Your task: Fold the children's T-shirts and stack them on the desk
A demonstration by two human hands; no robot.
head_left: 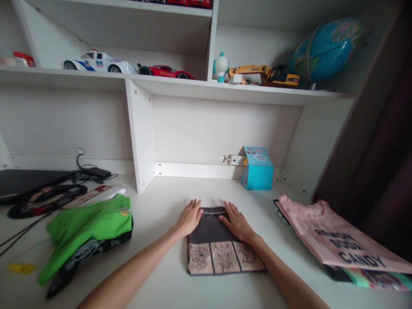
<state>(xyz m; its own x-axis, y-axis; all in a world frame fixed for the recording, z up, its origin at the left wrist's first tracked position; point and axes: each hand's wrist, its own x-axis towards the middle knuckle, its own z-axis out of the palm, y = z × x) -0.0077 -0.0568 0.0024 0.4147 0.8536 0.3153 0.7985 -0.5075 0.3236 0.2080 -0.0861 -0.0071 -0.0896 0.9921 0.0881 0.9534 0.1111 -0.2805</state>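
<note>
A folded dark grey T-shirt (212,240) with three beige printed panels lies on the white desk (161,206) in front of me. My left hand (189,216) rests flat on its upper left corner, fingers stretched out. My right hand (236,221) lies flat on its upper right part, fingers also spread. Neither hand grips anything. Both forearms reach in from the bottom edge.
A green shirt (90,227) lies over dark clothes at the left. A pink shirt (334,238) lies on other clothes at the right. A blue box (258,168) stands at the back. A laptop (25,182) and cables sit far left. Toy cars (99,62), an excavator (264,75) and a globe (328,47) stand on the shelf.
</note>
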